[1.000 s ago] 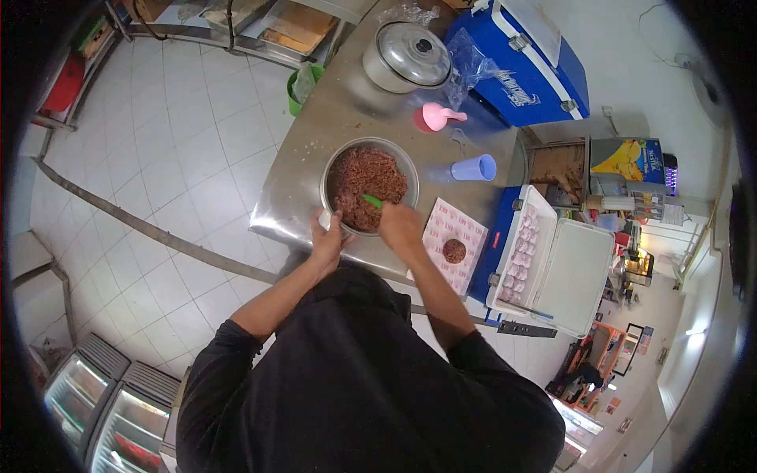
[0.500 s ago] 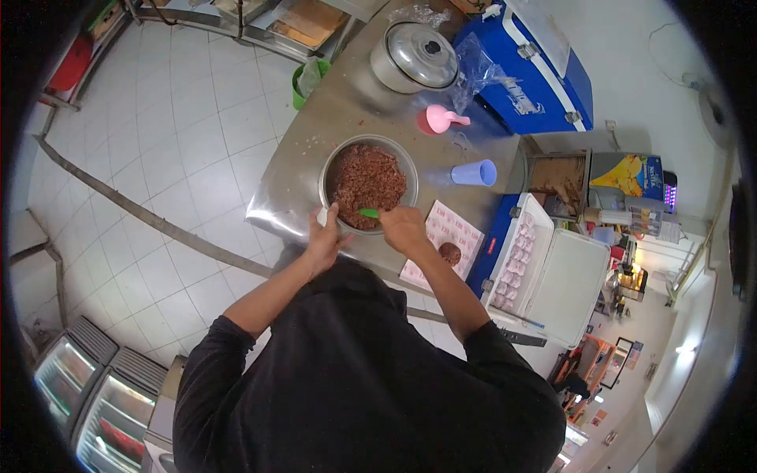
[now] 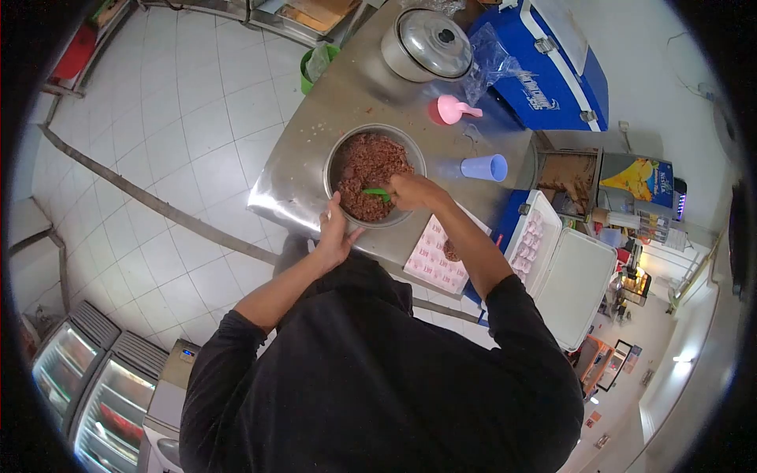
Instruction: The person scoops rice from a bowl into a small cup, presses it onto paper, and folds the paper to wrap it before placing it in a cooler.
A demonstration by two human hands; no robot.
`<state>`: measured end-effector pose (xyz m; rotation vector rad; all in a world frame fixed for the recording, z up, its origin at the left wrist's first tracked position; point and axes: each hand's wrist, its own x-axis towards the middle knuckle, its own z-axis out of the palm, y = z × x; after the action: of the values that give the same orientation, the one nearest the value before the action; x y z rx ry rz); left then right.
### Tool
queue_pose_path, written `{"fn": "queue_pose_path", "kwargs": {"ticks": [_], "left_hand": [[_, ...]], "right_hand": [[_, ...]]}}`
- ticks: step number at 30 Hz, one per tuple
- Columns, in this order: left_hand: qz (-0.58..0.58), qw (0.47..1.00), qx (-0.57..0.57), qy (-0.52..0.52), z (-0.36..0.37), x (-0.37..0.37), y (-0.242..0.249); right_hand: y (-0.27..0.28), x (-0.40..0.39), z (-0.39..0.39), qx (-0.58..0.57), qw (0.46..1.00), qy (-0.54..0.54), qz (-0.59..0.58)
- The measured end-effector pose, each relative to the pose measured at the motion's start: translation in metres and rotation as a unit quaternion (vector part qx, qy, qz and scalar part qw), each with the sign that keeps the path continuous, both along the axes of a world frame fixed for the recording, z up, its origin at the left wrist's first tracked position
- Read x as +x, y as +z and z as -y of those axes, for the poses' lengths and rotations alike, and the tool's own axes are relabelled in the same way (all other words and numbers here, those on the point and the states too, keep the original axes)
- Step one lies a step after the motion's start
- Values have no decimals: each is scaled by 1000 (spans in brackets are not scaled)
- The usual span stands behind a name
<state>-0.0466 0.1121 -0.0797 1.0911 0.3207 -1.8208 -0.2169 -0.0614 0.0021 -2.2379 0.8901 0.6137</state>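
Observation:
A round metal bowl (image 3: 328,164) on the steel table holds dark reddish-brown ground meat (image 3: 371,162). My left hand (image 3: 334,235) grips the bowl's near left rim, thumb up against the edge. Closed around a small green utensil (image 3: 377,191), my right hand (image 3: 412,191) is over the right side of the bowl. The utensil's green end lies in the meat, and its exact kind is hard to make out. Right of the bowl, a meat patty (image 3: 450,251) rests on pink-printed paper (image 3: 432,256), partly covered by my right forearm.
On the steel table (image 3: 303,150) stand a lidded pot (image 3: 406,59), a pink scoop (image 3: 453,110) and a blue-violet cup (image 3: 485,167). A blue cooler (image 3: 544,87) is at the back. An open cooler (image 3: 579,288) with wrapped pink-white packets (image 3: 527,246) sits to the right.
My right hand has moved up and inward over the bowl with the green utensil. My right forearm now covers more of the patty. The view has shifted slightly; my left hand stays at the rim.

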Motion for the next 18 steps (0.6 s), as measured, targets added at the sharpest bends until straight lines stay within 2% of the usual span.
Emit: {"fn": "queue_pose_path", "kwargs": {"ticks": [4,7,11,13,18], "left_hand": [[10,999,-13,32,-1,-7,-5],[0,999,-20,40,-1,-7,-1],[33,997,51,41,4,-4,31],[32,997,63,38,5,-4,32],[29,998,55,30,4,-4,30]], "right_hand": [[-21,-4,16,94,993,64,30],[-19,-1,21,122,991,62,5],[-12,4,24,155,985,75,-20],[1,9,26,165,983,82,-24],[-8,14,45,204,964,167,-15]]}}
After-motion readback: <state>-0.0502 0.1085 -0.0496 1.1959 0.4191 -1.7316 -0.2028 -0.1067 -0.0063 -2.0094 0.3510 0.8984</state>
